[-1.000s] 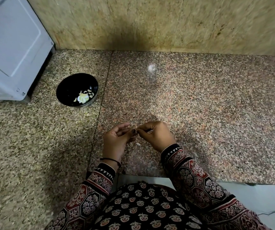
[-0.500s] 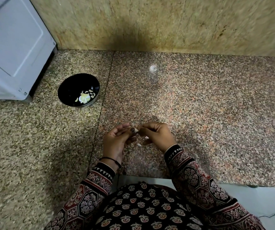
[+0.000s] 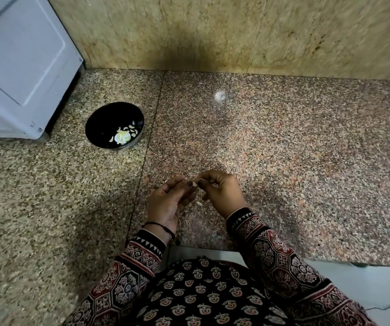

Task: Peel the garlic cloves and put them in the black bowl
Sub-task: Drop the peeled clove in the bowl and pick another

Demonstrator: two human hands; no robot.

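I'm seeing the left hand (image 3: pixel 168 204) turning more palm-up than a second ago, both it and the right hand (image 3: pixel 223 194) still pinching the garlic clove (image 3: pixel 195 184), well right of the black bowl (image 3: pixel 100 114) and nearer me, so peeling is continuing.

You're looking down at a speckled granite counter (image 3: pixel 307 161), with a seam (image 3: pixel 149 142) running front to back through it. A white appliance (image 3: pixel 20 62) is sitting far left, against the beige stone wall (image 3: pixel 213 31). Glare (image 3: pixel 220 96) is showing near the wall. A white surface (image 3: pixel 354 285) is showing below the counter's front edge.
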